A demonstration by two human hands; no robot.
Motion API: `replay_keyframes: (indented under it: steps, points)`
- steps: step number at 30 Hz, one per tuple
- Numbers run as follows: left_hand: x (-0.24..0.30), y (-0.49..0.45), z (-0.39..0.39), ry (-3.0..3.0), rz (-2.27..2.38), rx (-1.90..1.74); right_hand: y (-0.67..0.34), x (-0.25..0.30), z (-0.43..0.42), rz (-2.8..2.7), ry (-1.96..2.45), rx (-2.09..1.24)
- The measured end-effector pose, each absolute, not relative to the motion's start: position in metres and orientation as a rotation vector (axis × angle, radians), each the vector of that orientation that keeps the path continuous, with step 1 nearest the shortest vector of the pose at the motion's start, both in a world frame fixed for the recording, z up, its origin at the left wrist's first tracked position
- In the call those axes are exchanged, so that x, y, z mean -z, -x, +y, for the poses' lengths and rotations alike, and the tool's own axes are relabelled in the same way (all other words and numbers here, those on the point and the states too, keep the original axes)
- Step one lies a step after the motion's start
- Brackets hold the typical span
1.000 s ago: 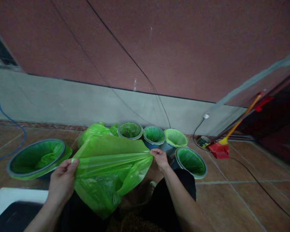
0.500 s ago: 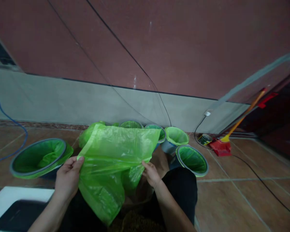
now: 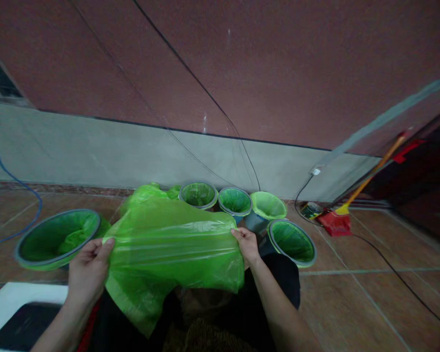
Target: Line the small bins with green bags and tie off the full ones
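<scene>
Green bag [image 3: 172, 249] — thin, translucent film, glossy, lengthwise creases — spans the space between the hands, above the lap and in front of the lined bins. Left hand [image 3: 88, 269]: thumb and fingers pinched on its left edge. Right hand [image 3: 246, 244]: same pinch, right edge. Film hangs in a loose flap below the left hand. Round-mouthed bins, grey rims, green liners; floor [image 3: 352, 313] is brown square tile. Versus half a second ago: hands wider apart, film pulled taut, far edge lower, back bin rims uncovered.
</scene>
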State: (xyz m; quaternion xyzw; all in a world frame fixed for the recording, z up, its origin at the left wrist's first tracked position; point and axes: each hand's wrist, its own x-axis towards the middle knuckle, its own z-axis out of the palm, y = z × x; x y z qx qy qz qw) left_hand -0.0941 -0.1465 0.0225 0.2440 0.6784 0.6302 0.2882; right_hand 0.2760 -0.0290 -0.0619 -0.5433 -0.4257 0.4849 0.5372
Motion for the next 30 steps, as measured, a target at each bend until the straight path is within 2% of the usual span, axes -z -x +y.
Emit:
replay_keyframes:
  steps: [6, 11, 16, 23, 30]
  points:
    - [-0.023, 0.091, -0.14, -0.675, 1.765, -1.831, -0.295, 0.054, -0.02, -1.012, 1.561, -0.617]
    - [-0.022, 0.07, -0.133, -0.702, 1.776, -1.847, -0.247, -0.013, -0.072, -1.327, 1.423, -0.248]
    - [-0.028, 0.02, -0.127, -0.77, 1.527, -1.677, -0.167, -0.067, -0.133, -1.925, 0.971, -0.676]
    - [-0.052, -0.025, -0.14, -0.737, 1.12, -1.425, -0.152, -0.045, -0.127, -1.747, 1.159, -0.932]
    - [-0.052, -0.025, -0.138, -0.693, 1.101, -1.399, -0.159, -0.044, -0.128, -1.734, 1.076, -1.09]
